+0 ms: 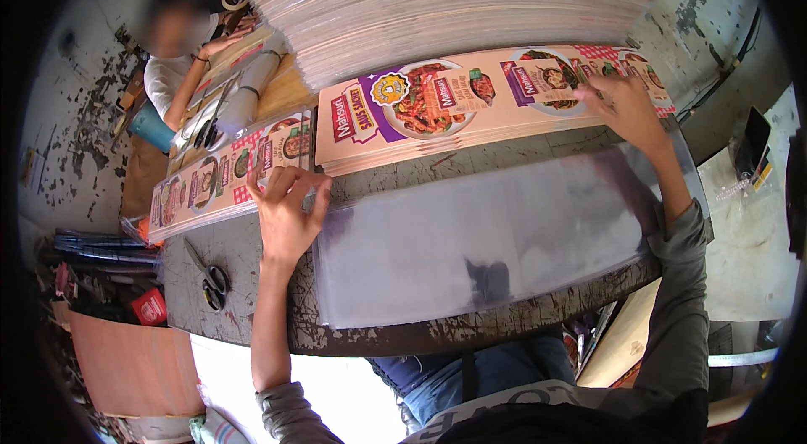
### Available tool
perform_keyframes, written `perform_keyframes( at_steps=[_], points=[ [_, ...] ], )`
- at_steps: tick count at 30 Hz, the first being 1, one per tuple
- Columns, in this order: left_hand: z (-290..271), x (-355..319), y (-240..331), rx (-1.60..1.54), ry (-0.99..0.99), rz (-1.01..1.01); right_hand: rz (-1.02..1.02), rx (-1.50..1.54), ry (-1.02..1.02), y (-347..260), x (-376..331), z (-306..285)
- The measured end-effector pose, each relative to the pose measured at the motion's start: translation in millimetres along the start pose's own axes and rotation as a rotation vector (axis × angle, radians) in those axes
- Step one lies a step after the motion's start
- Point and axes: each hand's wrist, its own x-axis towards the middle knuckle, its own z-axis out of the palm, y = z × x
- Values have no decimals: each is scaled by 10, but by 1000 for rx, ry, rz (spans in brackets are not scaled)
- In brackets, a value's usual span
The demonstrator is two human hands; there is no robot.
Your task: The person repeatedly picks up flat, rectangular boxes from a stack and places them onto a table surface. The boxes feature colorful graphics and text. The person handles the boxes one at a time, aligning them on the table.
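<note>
From my remote station, I look down on a dark, scuffed surface [181, 301]. The main stack of printed peach cards [496, 112] lies across the upper centre of the frame. My right hand [626, 108] is over its right end; the fingers are slightly bent, and I cannot tell whether they pinch a card or only rest on it. My left hand [286, 213] is left of centre, fingers loosely curled with a modest gap at the thumb, gripping nothing that I can see. It is between the main stack's lower left corner and a second stack of similar cards [189, 192]. Below the main stack, clear plastic sheets [471, 234] stretch across the centre. I see scissors [214, 280] at lower left, a tall pile of flat sheets [454, 7] along the top, and a co-worker [168, 78] at upper left.
</note>
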Motion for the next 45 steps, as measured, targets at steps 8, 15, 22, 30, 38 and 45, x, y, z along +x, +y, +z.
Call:
perform_keyframes(
  at_steps=[8, 15, 22, 30, 38, 45],
  points=[
    [-134, 59, 348, -186, -149, 191, -175, -113, 274, 177, 27, 369],
    [-39, 31, 458, -354, -257, 197, -125, -209, -63, 175, 176, 193],
    [-32, 12, 502, -260, -125, 296, -67, -47, 17, 60, 411, 377],
    [12, 36, 455, -323, -101, 298, -62, -74, 44, 73, 414, 400],
    [-2, 2, 295, -184, -30, 217, -199, -157, 356, 27, 338, 339],
    [-50, 24, 277, -142, 21, 270, -350, -240, 603, -8, 284, 228]
  ],
)
